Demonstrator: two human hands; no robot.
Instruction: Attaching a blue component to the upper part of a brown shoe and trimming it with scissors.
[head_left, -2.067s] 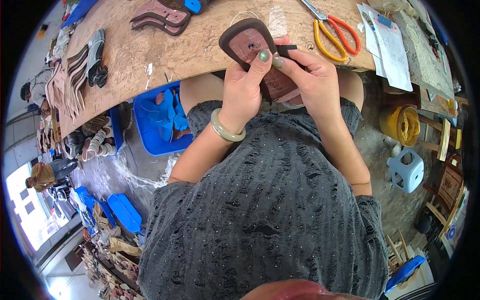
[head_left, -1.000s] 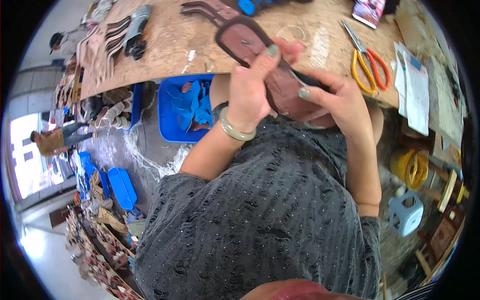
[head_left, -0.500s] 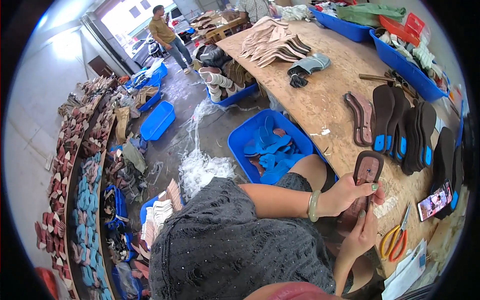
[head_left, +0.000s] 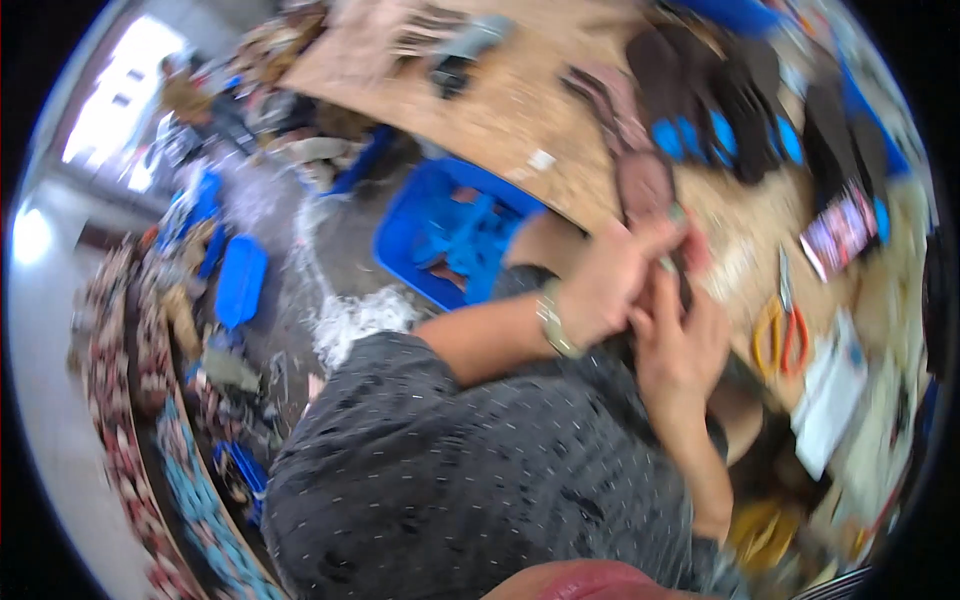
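Note:
Both of my hands hold a brown shoe insole [head_left: 645, 187] with a dark rim, above the edge of the wooden table. My left hand [head_left: 603, 283], a pale bangle at its wrist, grips the insole around its middle with the thumb across the top. Just below, my right hand [head_left: 682, 345] closes on the lower part, which the fingers largely hide. Motion smears the fingertips. Beyond the held piece lie pinkish insoles [head_left: 618, 105] with dark edges. Dark insoles [head_left: 690, 85] with blue ends lie farther right.
Scissors [head_left: 782, 325] with orange and yellow handles lie right of my hands, near a lit phone [head_left: 840, 232] and white paper [head_left: 835, 390]. A blue bin [head_left: 392, 232] of blue sole-shaped pieces stands left of the table [head_left: 560, 150]. White scraps [head_left: 355, 325] litter the floor.
The whole view has swung and blurred, with the table and bins shifting up and left in it. My hands have come closer together on the insole, still holding it.

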